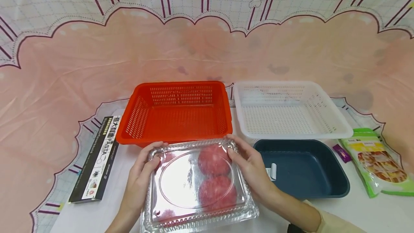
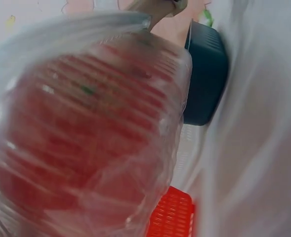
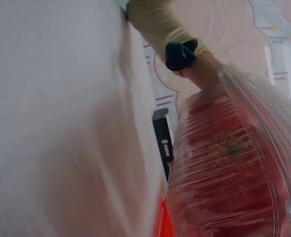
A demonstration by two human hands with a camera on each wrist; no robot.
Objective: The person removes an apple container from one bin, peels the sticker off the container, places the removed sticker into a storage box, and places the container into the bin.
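A clear plastic clamshell box (image 1: 184, 182) with round red fruits (image 1: 217, 191) inside is held up in front of the orange basket (image 1: 174, 140), its lid closed. My left hand (image 1: 137, 179) grips its left edge, thumb on the lid. On the opposite edge my right hand (image 1: 250, 164) holds on in the same way. Glare on the lid hides the fruits on the left side. In the left wrist view the red fruit (image 2: 86, 143) shows through the ribbed side wall, blurred. The box (image 3: 224, 163) fills the right side of the right wrist view.
A white basket (image 1: 291, 135) stands at the back right, with a dark blue tray (image 1: 304, 175) before it. Farther right lie a small purple packet (image 1: 342, 153) and a green and yellow food bag (image 1: 378, 161). A black pasta box (image 1: 97, 161) lies left.
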